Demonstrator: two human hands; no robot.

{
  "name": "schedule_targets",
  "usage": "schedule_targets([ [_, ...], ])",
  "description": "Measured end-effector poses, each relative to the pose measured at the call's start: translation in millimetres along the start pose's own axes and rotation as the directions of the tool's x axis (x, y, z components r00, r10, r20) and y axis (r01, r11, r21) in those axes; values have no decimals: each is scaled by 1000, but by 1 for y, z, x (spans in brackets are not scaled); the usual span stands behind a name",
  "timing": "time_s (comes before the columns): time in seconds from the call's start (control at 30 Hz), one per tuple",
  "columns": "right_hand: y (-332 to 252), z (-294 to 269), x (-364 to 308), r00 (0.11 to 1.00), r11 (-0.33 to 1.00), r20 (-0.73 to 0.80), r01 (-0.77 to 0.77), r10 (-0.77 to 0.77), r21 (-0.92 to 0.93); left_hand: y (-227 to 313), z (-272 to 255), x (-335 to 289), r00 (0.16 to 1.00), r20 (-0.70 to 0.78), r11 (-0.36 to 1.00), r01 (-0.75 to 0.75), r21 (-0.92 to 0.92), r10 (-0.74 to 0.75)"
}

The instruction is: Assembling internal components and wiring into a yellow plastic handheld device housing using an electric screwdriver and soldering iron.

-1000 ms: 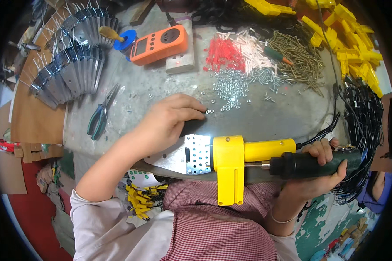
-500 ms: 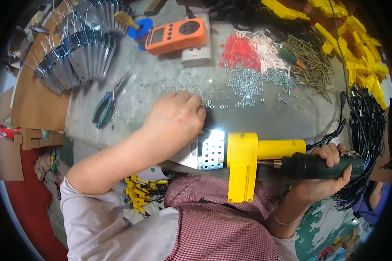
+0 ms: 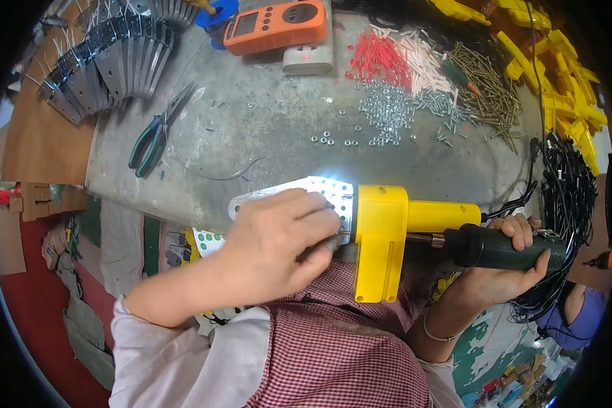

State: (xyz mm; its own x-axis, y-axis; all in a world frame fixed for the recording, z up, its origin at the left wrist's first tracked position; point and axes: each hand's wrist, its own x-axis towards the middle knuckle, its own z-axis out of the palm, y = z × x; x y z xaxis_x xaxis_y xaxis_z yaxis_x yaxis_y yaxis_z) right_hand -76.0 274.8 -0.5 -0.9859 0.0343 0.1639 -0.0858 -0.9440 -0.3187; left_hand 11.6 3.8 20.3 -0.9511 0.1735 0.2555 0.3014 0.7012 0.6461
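A yellow plastic tool housing (image 3: 381, 238) lies at the table's near edge, joined to a shiny perforated metal sleeve (image 3: 331, 190) and a flat metal plate on its left. My left hand (image 3: 279, 238) is closed at the sleeve's near side, thumb and fingertips pinched beside the screw holes; whatever is between them is hidden. My right hand (image 3: 506, 272) wraps round a dark green power screwdriver (image 3: 486, 246). Its shaft points left into the housing's right side, below the yellow handle. Loose nuts (image 3: 325, 139) lie on the table beyond the sleeve.
Heaps of nuts, long screws (image 3: 486, 88), red sleeves (image 3: 379, 60) and white sleeves cover the far right. Yellow housings (image 3: 564, 88) and black cables (image 3: 564, 217) crowd the right edge. Pliers (image 3: 153, 139), an orange multimeter (image 3: 275, 27) and stacked metal plates (image 3: 109, 64) stand left and back.
My left hand has come back from the loose nuts to the metal sleeve, its fingertips now at the near side. My right hand keeps its hold on the screwdriver. The view has shifted slightly.
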Motion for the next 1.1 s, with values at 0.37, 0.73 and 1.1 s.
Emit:
schedule_targets([
  [0.37,0,0,2,1000,999,9,-16,16,31,-3,20,-5,995,-99,996,-22,-90,13],
  [0.73,4,4,4,1000,999,-23,-4,5,35,0,8,1,959,22,924,277,-263,-282],
  [1.1,4,4,5,1000,1000,-19,12,-11,26,-16,20,-4,995,-99,948,-5,-318,-28],
])
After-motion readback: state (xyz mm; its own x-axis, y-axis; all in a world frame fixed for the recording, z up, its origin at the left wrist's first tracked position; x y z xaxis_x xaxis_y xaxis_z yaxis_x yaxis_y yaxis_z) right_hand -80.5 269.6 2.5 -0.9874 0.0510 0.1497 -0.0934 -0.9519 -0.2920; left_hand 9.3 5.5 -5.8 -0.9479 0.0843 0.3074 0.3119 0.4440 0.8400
